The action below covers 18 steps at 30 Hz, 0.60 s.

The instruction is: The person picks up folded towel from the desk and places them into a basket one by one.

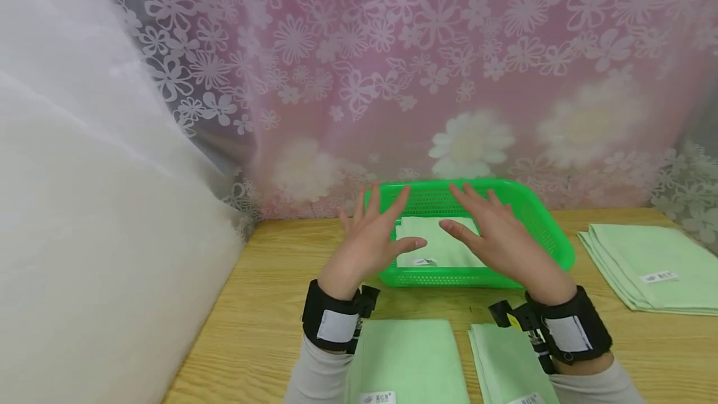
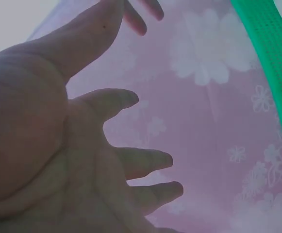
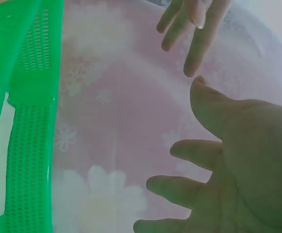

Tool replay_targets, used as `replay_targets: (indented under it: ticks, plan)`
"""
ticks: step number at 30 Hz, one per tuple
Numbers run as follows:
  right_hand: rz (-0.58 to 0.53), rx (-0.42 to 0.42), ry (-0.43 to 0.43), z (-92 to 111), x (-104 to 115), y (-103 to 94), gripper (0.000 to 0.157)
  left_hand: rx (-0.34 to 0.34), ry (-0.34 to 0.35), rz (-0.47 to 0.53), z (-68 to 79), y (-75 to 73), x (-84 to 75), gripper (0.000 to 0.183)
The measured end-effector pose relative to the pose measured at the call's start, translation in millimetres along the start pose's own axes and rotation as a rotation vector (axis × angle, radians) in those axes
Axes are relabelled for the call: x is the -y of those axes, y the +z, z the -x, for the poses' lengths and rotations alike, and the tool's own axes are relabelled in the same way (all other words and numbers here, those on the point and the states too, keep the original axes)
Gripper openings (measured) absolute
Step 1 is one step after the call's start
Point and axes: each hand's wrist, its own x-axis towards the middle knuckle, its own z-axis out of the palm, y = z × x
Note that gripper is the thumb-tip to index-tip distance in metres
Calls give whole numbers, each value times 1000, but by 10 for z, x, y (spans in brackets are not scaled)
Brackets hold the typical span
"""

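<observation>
Both hands hover over a green plastic basket [image 1: 541, 223] with perforated walls, in the head view. My left hand [image 1: 367, 239] has its fingers spread and holds nothing; it overlaps the basket's left side. Opposite it, my right hand [image 1: 502, 239] is likewise spread and holds nothing, over the basket's right half. A folded pale green cloth [image 1: 434, 242] with a small white label lies inside the basket, partly behind the hands. The wrist views show the bare palm of the left hand [image 2: 82, 145] and of the right hand [image 3: 247, 155], fingers apart.
Nearer the body, two folded green cloths, a wider one [image 1: 412, 354] and a narrower one [image 1: 505, 354], lie on the wooden table [image 1: 252, 329]. Another folded stack of cloth [image 1: 662, 267] sits right of the basket. A pink floral curtain [image 1: 364, 80] hangs behind; white fabric [image 1: 101, 204] borders the left.
</observation>
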Motion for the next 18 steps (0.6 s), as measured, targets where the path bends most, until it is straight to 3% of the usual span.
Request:
replay_targets:
  ticks: [11, 18]
  plan:
    - [72, -34, -22, 219, -220, -148, 76, -62, -30, -48, 368, -224, 299, 92]
    - [139, -35, -5, 291, -96, -77, 78, -50, -48, -59, 490, -235, 305, 96]
